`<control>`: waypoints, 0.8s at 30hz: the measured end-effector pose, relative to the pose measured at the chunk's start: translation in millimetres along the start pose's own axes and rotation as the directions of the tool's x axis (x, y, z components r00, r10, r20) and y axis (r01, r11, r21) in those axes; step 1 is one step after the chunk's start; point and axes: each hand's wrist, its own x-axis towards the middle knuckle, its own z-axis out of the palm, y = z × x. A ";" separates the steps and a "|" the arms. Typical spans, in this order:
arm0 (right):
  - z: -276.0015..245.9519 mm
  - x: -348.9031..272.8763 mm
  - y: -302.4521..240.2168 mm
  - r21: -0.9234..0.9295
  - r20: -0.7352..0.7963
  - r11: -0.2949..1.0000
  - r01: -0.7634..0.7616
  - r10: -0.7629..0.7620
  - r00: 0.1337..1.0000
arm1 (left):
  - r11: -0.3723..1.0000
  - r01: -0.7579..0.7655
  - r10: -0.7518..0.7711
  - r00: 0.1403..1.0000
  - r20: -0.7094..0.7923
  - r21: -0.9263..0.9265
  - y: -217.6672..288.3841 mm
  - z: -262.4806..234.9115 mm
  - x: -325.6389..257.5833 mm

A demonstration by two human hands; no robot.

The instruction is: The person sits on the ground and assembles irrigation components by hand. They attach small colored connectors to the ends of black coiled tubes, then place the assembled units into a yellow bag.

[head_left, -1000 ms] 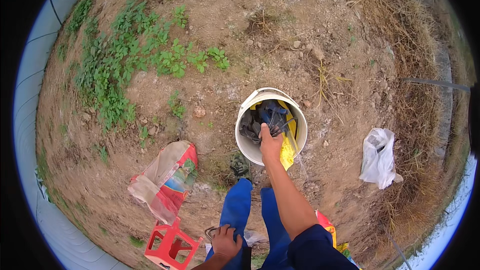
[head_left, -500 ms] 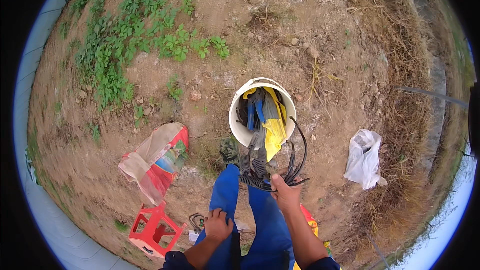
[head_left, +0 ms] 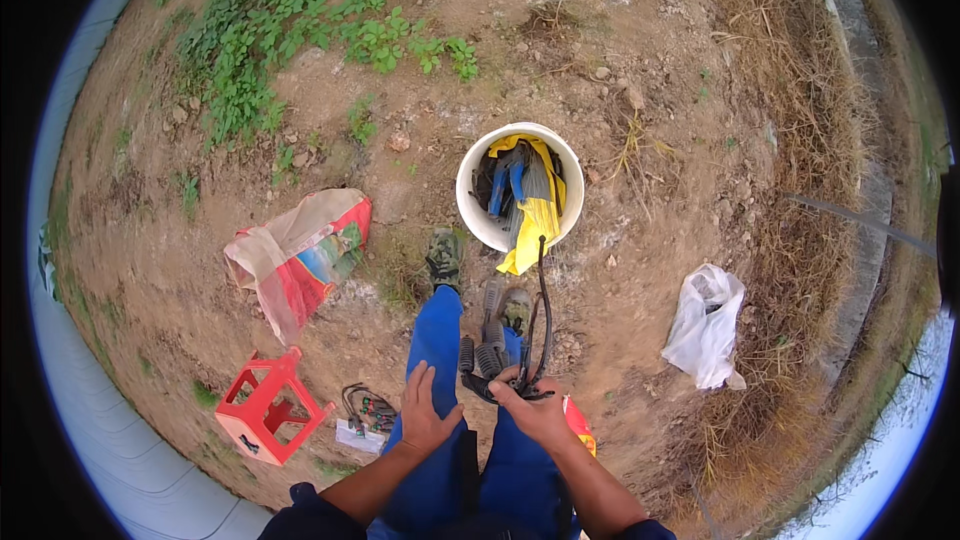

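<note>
My right hand (head_left: 532,408) is closed round a bundle of black cables (head_left: 546,335) with ribbed dark sleeves and greyish ends. Some cables loop upward past my fingers; the ribbed ends hang beside my right knee. My left hand (head_left: 430,412) rests on my left thigh with its fingers stretched out, holding nothing. Just beyond my feet stands a white bucket (head_left: 470,202). Inside it are a yellow bag (head_left: 537,222), a bundle of thin grey strands (head_left: 537,180) and a blue-handled tool (head_left: 517,180); the bucket's bottom is hidden.
A red plastic stool (head_left: 262,405) and a red-and-white sack (head_left: 300,250) are on the left. Small cabled parts (head_left: 370,408) lie on a white packet by the stool. A white plastic bag (head_left: 705,325) sits to the right, near dry grass and a concrete edging (head_left: 850,270).
My right hand has drawn the cable bundle back toward my body, away from the bucket. My left hand has shifted slightly up my leg, its fingers more stretched. The view has shifted somewhat.
</note>
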 end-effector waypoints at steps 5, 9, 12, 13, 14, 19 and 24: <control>3.8 -26.7 11.1 -0.291 0.259 0.930 0.226 -0.151 0.954 | 0.947 -0.279 0.269 0.959 -0.085 -0.157 74.3 -29.0 3.1; 16.5 -48.7 10.9 -0.341 0.362 0.921 0.188 -0.056 0.930 | 0.910 -0.279 0.279 0.959 -0.042 -0.306 66.3 -8.5 -14.9; 27.1 -56.7 17.0 -0.305 0.403 0.938 0.165 -0.030 0.915 | 0.910 -0.210 0.138 0.967 -0.216 -0.358 71.8 -7.4 -41.9; 31.0 -56.1 21.4 -0.231 0.393 0.971 0.058 0.039 0.919 | 0.907 -0.163 0.116 0.983 -0.141 -0.389 68.3 -11.3 -47.6; 32.3 -53.5 28.0 -0.156 0.387 0.986 -0.054 0.111 0.915 | 0.901 -0.114 0.095 0.993 -0.065 -0.418 63.3 -14.9 -53.4; 66.7 -37.9 48.4 -0.290 0.260 0.925 -0.245 0.322 0.910 | 0.844 0.027 -0.049 0.998 -0.027 -0.535 32.8 -17.4 -88.7; 106.3 -8.6 81.5 -0.475 0.263 0.873 -0.116 0.266 0.928 | 0.640 0.183 -0.258 0.966 0.016 -0.746 -29.6 -5.5 -104.8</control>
